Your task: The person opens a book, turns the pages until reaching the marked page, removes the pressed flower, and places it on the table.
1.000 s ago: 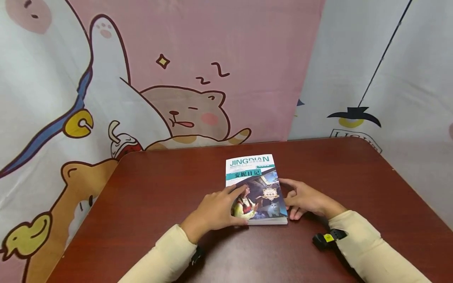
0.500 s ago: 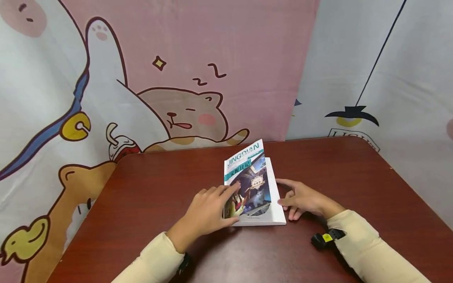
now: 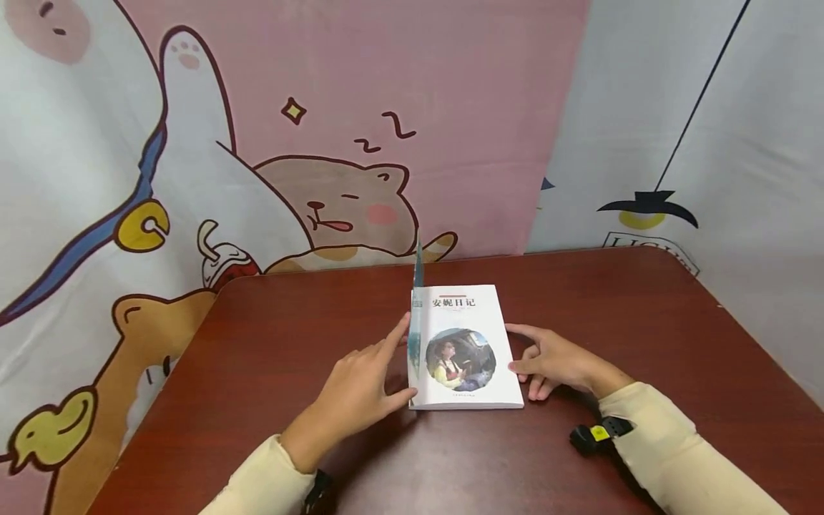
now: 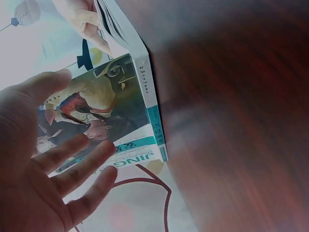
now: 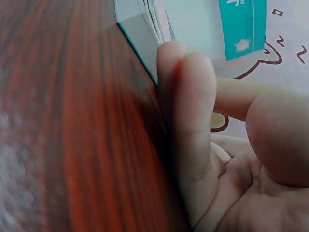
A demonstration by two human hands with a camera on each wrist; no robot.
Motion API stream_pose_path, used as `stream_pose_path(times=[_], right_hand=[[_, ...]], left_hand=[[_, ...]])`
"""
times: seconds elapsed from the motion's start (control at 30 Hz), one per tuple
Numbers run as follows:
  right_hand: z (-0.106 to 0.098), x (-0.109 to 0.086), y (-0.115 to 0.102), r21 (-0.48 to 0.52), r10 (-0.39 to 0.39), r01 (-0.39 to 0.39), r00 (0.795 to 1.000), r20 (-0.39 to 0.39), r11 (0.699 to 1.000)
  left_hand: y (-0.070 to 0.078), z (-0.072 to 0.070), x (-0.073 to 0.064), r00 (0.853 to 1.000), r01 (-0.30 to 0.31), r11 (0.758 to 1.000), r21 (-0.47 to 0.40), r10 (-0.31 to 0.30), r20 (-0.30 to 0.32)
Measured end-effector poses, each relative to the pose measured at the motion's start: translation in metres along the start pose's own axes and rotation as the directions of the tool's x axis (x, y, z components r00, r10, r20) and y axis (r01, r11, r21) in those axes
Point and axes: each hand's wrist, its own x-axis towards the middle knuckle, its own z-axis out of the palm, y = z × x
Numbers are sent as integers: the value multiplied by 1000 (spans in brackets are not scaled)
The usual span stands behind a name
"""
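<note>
A paperback book (image 3: pixel 479 320) lies on the table with its front cover (image 3: pixel 418 300) standing almost upright along the left side. The exposed white title page carries a round picture. My left hand (image 3: pixel 350 390) is beside the spine and the cover's outer face, its thumb near the lower left corner. In the left wrist view its fingers are spread before the illustrated cover (image 4: pixel 84 99), gripping nothing. My right hand (image 3: pixel 558 361) rests at the book's right edge, index finger extended and thumb tip touching the edge. The right wrist view shows fingertips (image 5: pixel 198 72) against the page block.
The dark red wooden table (image 3: pixel 309 307) has rounded far corners. Behind it hangs a cartoon-printed cloth (image 3: pixel 489 129). A black strap device with a yellow label (image 3: pixel 600 433) is on the right wrist.
The front cover has swung leftward from lying flat to nearly upright, exposing the title page. My left hand has moved left and off the cover's top. The right hand has stayed at the right edge.
</note>
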Motion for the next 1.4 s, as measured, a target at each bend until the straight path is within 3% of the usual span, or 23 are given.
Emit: stream_pose_path(times=[0.17,0.33,0.47,0.73,1.0,1.23,1.4], right_hand=[[1,0,2,-6,15,-15,1000,-12,1000],[0,-1,-1,-6,14,-14,1000,-17,1000],[-1,-3,-3,-3,14,-14,1000,-12,1000],[-2,0,-1,2,15,-15,1000,-12,1000],[-2,0,-2,-7,8,-8,1000,-19,1000],[0,-1,-2,-5,16,-16,1000,-23,1000],[0,-1,-4,-14,17,-17,1000,-23,1000]], left_hand=[[-3,-3,-10,993,115,985,-128,-119,-24],[-9,-7,-17,982,120,977,-174,-143,-126],[-16,-10,-24,977,119,973,-196,-150,-152],[-34,-17,-38,978,131,967,-220,-163,-132],[-44,-25,-47,974,178,925,-335,-215,-74],[-56,-29,-50,972,161,905,-394,-215,-97],[-66,-28,-51,965,155,910,-385,-222,-137]])
